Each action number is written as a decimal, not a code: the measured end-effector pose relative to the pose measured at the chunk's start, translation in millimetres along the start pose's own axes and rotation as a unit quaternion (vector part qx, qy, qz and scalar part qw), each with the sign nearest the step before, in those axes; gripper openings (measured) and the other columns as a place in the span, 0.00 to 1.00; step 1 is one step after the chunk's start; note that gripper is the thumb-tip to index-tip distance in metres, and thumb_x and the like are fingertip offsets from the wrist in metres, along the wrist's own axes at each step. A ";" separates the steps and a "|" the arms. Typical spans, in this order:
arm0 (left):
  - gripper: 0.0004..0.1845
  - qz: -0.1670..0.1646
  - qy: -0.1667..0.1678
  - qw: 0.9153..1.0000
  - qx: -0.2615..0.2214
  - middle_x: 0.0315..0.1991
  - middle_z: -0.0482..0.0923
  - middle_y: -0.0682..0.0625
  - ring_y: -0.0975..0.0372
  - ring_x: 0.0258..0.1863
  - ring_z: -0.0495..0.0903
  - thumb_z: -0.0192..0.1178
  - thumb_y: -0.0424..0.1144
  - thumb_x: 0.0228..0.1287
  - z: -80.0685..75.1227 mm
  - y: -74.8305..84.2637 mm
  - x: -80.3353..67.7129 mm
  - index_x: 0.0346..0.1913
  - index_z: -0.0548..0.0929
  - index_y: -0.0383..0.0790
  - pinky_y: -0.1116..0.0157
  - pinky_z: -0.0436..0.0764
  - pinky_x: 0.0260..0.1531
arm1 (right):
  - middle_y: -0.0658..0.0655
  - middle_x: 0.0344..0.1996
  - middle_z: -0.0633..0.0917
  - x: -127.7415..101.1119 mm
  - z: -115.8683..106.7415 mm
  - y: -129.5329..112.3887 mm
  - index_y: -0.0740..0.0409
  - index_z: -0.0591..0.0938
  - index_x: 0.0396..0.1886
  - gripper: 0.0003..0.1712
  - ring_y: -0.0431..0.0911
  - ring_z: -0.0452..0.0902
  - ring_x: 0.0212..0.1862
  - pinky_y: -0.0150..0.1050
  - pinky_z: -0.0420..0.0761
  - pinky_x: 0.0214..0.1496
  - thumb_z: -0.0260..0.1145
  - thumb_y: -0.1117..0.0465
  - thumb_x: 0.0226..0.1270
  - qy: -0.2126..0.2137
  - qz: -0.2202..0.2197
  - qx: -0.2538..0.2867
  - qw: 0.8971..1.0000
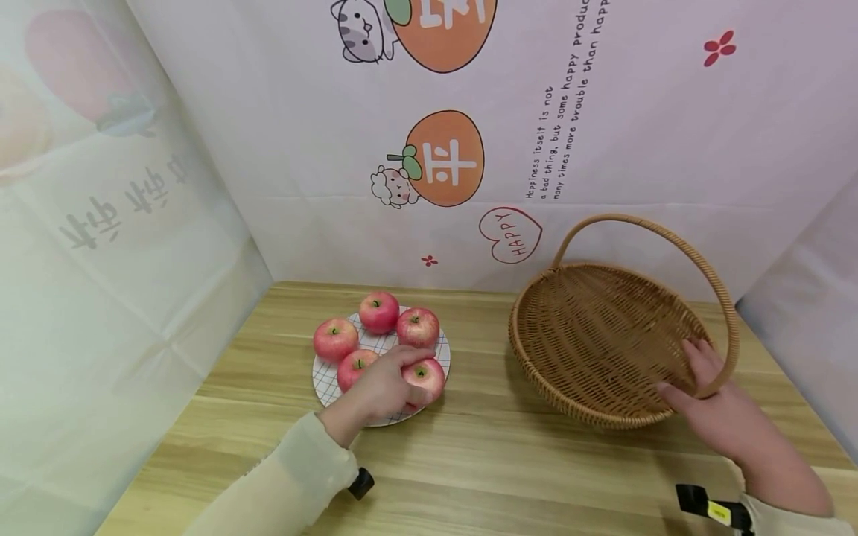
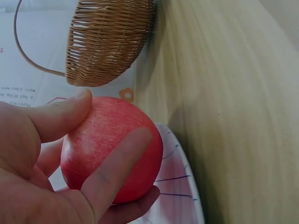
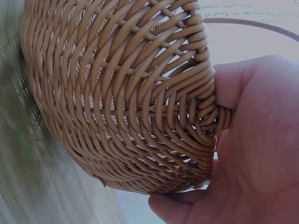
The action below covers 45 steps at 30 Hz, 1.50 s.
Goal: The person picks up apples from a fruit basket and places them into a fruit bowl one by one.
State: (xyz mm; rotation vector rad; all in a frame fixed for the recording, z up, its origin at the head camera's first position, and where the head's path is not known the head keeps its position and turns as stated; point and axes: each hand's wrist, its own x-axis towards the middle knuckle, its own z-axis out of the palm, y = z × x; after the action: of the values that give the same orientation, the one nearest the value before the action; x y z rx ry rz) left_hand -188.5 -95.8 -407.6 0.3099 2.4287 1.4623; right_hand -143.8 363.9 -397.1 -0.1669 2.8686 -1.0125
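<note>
My left hand (image 1: pixel 385 383) curls its fingers and thumb round a red apple (image 1: pixel 429 374) at the right side of a round plate (image 1: pixel 326 384) with a blue-lined pattern. In the left wrist view, this apple (image 2: pixel 112 116) sits between thumb and fingers, close over the plate's edge. Several other apples share the plate, among them one at the back (image 1: pixel 379 311) and one at the left (image 1: pixel 336 340). My right hand (image 1: pixel 727 417) grips the brown wicker basket (image 1: pixel 596 335) at its right rim, by the foot of the handle. The basket's bowl holds nothing and leans toward me.
Plate and basket share a wooden table (image 1: pixel 469 476), with the plate left of the basket. The tall basket handle (image 1: pixel 670 240) arches above the rim. Behind the table hangs a white printed cloth (image 1: pixel 322 149), and pale cloth sides (image 1: pixel 87 320) stand to left and right.
</note>
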 end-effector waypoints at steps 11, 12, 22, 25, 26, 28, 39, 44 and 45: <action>0.37 0.009 0.052 0.991 0.124 0.68 0.66 0.46 0.54 0.60 0.69 0.71 0.32 0.51 3.1 -7.1 0.5 0.68 0.76 0.41 0.57 0.73 0.54 | 0.76 0.71 0.24 0.4 0.5 1.4 0.70 0.31 0.76 0.50 0.70 0.14 0.70 0.80 0.40 0.59 0.51 0.47 0.80 0.000 -0.003 0.003 1.000; 0.37 0.006 0.053 0.991 0.125 0.68 0.66 0.46 0.54 0.59 0.69 0.71 0.33 0.52 2.5 -7.3 0.1 0.69 0.76 0.42 0.57 0.73 0.54 | 0.77 0.71 0.24 0.5 0.4 1.6 0.70 0.31 0.76 0.50 0.70 0.14 0.70 0.80 0.40 0.58 0.51 0.47 0.80 -0.001 -0.003 0.004 1.000; 0.37 0.001 0.073 0.989 0.127 0.68 0.67 0.45 0.53 0.57 0.70 0.70 0.33 0.52 0.6 -11.7 -0.7 0.69 0.75 0.44 0.59 0.75 0.49 | 0.78 0.71 0.25 0.9 -0.6 1.3 0.70 0.31 0.76 0.50 0.72 0.15 0.70 0.81 0.42 0.58 0.51 0.48 0.80 -0.002 -0.005 0.004 1.000; 0.36 0.004 0.080 0.989 0.123 0.68 0.67 0.44 0.52 0.53 0.71 0.70 0.32 0.53 1.1 -12.4 0.2 0.69 0.75 0.43 0.60 0.77 0.43 | 0.78 0.71 0.25 1.0 -1.0 1.2 0.70 0.31 0.76 0.50 0.72 0.15 0.70 0.81 0.42 0.58 0.51 0.48 0.80 -0.003 -0.005 0.005 1.000; 0.36 0.004 0.083 0.989 0.124 0.68 0.66 0.44 0.52 0.52 0.71 0.70 0.32 0.54 1.4 -12.5 0.4 0.69 0.75 0.43 0.61 0.77 0.42 | 0.78 0.71 0.25 1.1 -1.1 1.2 0.70 0.31 0.76 0.50 0.73 0.15 0.70 0.81 0.42 0.58 0.51 0.48 0.80 -0.003 -0.005 0.005 1.000; 0.36 0.003 0.089 0.988 0.124 0.68 0.66 0.43 0.51 0.52 0.72 0.69 0.32 0.54 2.1 -12.6 0.7 0.70 0.75 0.43 0.61 0.78 0.41 | 0.78 0.71 0.25 1.1 -1.3 1.1 0.70 0.31 0.76 0.50 0.73 0.16 0.70 0.81 0.42 0.58 0.51 0.48 0.80 -0.003 -0.004 0.003 1.000; 0.30 0.008 0.120 0.978 0.171 0.74 0.58 0.38 0.44 0.69 0.63 0.63 0.32 0.65 6.3 -10.6 2.3 0.71 0.73 0.41 0.48 0.65 0.65 | 0.78 0.72 0.26 1.1 -1.3 0.4 0.70 0.32 0.77 0.50 0.73 0.17 0.70 0.81 0.43 0.57 0.51 0.47 0.80 -0.001 -0.001 0.000 1.000; 0.29 0.012 0.125 0.973 0.195 0.74 0.58 0.37 0.46 0.70 0.63 0.63 0.33 0.67 8.2 -10.4 3.4 0.70 0.73 0.41 0.49 0.66 0.65 | 0.78 0.71 0.26 1.1 -1.5 0.2 0.69 0.32 0.77 0.50 0.74 0.17 0.70 0.81 0.44 0.57 0.51 0.47 0.80 -0.002 0.001 0.002 1.000; 0.29 0.014 0.126 0.972 0.198 0.74 0.57 0.37 0.46 0.70 0.63 0.63 0.32 0.67 8.7 -10.1 3.5 0.70 0.73 0.40 0.49 0.67 0.65 | 0.78 0.72 0.26 1.1 -1.5 0.3 0.69 0.32 0.77 0.50 0.74 0.17 0.70 0.81 0.44 0.57 0.51 0.47 0.80 -0.002 0.001 0.002 1.000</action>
State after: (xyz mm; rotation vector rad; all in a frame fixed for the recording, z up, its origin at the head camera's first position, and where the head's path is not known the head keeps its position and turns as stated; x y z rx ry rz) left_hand -189.1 -92.2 -420.9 0.2530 2.9307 1.0684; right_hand -145.0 364.8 -396.2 -0.1665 2.8623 -1.0160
